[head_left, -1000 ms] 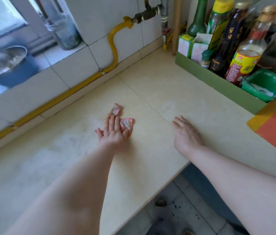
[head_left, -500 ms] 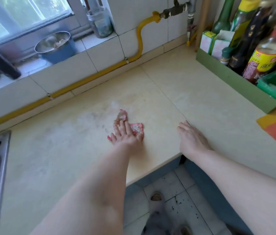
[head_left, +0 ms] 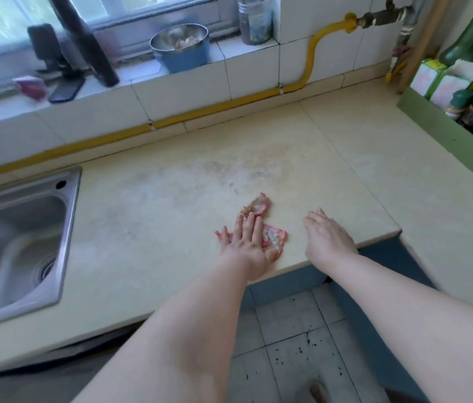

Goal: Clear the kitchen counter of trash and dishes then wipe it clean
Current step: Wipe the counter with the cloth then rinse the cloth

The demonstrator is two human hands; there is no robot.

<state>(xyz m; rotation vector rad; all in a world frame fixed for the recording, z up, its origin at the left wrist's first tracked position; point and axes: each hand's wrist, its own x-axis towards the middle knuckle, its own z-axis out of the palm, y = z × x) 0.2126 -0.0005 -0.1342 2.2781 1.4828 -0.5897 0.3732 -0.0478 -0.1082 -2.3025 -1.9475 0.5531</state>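
Observation:
A small pink and white cloth (head_left: 273, 238) lies on the cream kitchen counter (head_left: 171, 205) close to its front edge. My left hand (head_left: 248, 245) presses flat on the cloth with fingers spread; cloth shows past the fingertips and to the right of the palm. My right hand (head_left: 326, 238) rests palm down on the bare counter just to the right of the cloth, holding nothing. Faint smeared marks cover the counter behind the cloth.
A steel sink (head_left: 17, 245) is set in the counter at the left. A green tray (head_left: 444, 123) with bottles stands at the right. On the sill sit a blue bowl (head_left: 181, 49), a jar (head_left: 254, 20) and a phone (head_left: 66, 90). A yellow pipe (head_left: 223, 107) runs along the wall.
My left hand has slid the cloth toward the counter's front edge and my right hand followed. The view swung left, so the sink now shows.

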